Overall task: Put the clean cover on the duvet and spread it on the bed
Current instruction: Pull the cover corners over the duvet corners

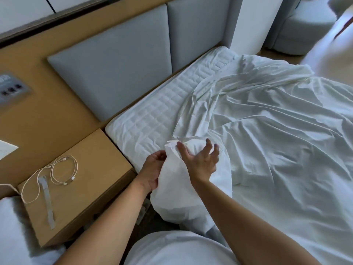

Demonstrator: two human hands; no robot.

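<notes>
The bed (145, 119) shows bare quilted mattress by the headboard (114, 69), and the white cover (277, 131) lies rumpled across the rest of it, reaching the near edge. There one corner (183, 180) is bunched up in front of the person. The left hand (152, 169) has its fingers curled round the bunch's left side, gripping the cloth. The right hand (200, 161) is spread wide with its palm flat against the bunch, and grips nothing. The step looks like seating a duvet corner in the cover's corner. To do it well, keep the left grip firm at the very tip, and use the flat right hand to push the filling fully in and smooth the cloth away from the seam before shaking out. White on white, duvet and cover cannot be told apart, so whether filling sits inside is unclear. The bed's far side is blurred and cut off, and the left fingertips are hidden in the folds.
</notes>
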